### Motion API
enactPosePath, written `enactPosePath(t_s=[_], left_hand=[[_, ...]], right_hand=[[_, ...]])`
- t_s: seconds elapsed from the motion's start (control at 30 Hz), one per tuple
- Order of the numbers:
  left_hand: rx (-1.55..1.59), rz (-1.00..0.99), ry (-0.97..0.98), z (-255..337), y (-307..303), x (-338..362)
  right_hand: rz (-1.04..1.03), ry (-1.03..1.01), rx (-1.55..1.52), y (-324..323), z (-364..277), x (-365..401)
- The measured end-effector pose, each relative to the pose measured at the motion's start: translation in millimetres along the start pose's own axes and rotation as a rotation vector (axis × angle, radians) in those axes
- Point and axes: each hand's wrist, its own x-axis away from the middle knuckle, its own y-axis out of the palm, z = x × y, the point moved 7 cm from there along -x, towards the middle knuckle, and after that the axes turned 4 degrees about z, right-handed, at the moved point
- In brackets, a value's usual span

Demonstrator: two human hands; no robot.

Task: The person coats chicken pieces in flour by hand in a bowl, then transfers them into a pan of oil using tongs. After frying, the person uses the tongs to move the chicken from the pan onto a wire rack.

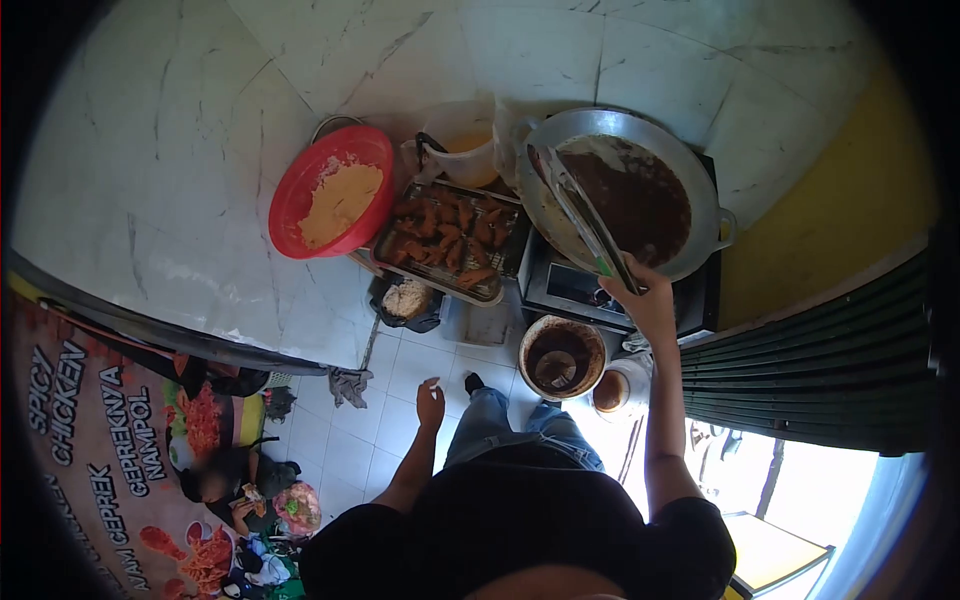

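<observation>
My right hand (643, 292) is closed around the handle end of long metal tongs (585, 215), which reach over a large metal wok (706, 180) of dark oil. Foam floats on part of the oil. My left hand (430, 400) hangs low over the floor, away from the food; its fingers look bent, and a small pale spot shows at them, too small to make out. Left of the wok, browned fried pieces (450, 232) lie on a rack in a metal tray (488, 293). A red basin (290, 205) of pale flour stands farther left.
A stove (565, 288) supports the wok. Behind the tray is a container of yellowish liquid (462, 135). A dark-stained bucket (562, 358) stands near my feet, beside a smaller container (610, 390). Another person (225, 485) is at the lower left by a printed banner (95, 450).
</observation>
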Motion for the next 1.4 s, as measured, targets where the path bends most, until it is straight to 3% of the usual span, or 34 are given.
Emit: enactPosePath(t_s=[0.03, 0.07, 0.17, 0.2, 0.27, 0.33, 0.43, 0.5, 0.53, 0.57, 0.67, 0.87, 1.1, 1.2, 1.23, 1.33, 1.4], left_hand=[[-0.081, -0.002, -0.067, -41.4, -7.8, 25.5], [-0.199, -0.041, -0.229, -71.8, -21.2, 50.3], [-0.258, 0.018, -0.404, -142.2, -55.6, 107.9], [-0.277, 0.002, -0.576, -166.8, -62.9, 119.1], [-0.227, 0.029, -0.638, -178.9, -79.9, 116.2], [-0.113, 0.103, -0.595, -194.0, -90.0, 87.5], [-0.041, 0.151, -0.335, -190.3, -105.1, 0.4], [0.125, 0.224, -0.187, -150.6, -131.1, -72.1], [0.088, 0.245, -0.126, -141.5, -142.4, -107.7], [0.147, 0.257, -0.106, -128.0, -155.8, -142.2], [0.122, 0.404, 0.170, -80.8, -203.9, -225.8], [0.244, 0.477, 0.204, -45.5, -261.3, -317.3], [0.286, 0.463, 0.212, -44.1, -279.5, -338.2], [0.298, 0.481, 0.219, -42.2, -286.7, -343.9], [0.292, 0.479, 0.208, -45.5, -288.4, -346.9], [0.294, 0.474, 0.197, -53.1, -301.4, -364.2], [0.296, 0.484, 0.206, -55.1, -305.4, -378.9]], right_hand=[[-0.018, -0.149, 0.042, 17.0, 21.9, -3.7], [-0.053, -0.097, 0.012, 33.6, 22.2, 1.0], [-0.172, 0.122, -0.040, 90.9, 8.4, 22.6], [-0.165, 0.054, -0.033, 109.1, 8.9, 25.0], [-0.142, -0.078, -0.025, 162.7, 33.8, 26.3], [-0.116, -0.086, 0.090, 211.7, 53.7, 17.7], [-0.057, -0.040, 0.200, 272.3, 54.1, 0.5], [-0.044, 0.072, 0.313, 307.5, 69.0, -23.5], [-0.039, 0.133, 0.372, 322.5, 82.6, -32.0], [0.000, 0.049, 0.372, 337.8, 104.8, -45.1], [0.038, 0.215, 0.329, 362.7, 109.7, -67.8], [0.087, 0.137, 0.508, 381.4, 104.9, -95.3], [0.065, 0.201, 0.828, 386.0, 113.0, -103.4], [0.280, -0.355, 0.907, 396.2, 110.4, -101.0], [0.106, 0.030, 0.886, 396.6, 138.7, -108.9], [0.192, -0.212, 0.598, 424.8, 76.2, -117.1], [0.196, -0.258, 0.328, 460.2, 4.6, -122.9]])
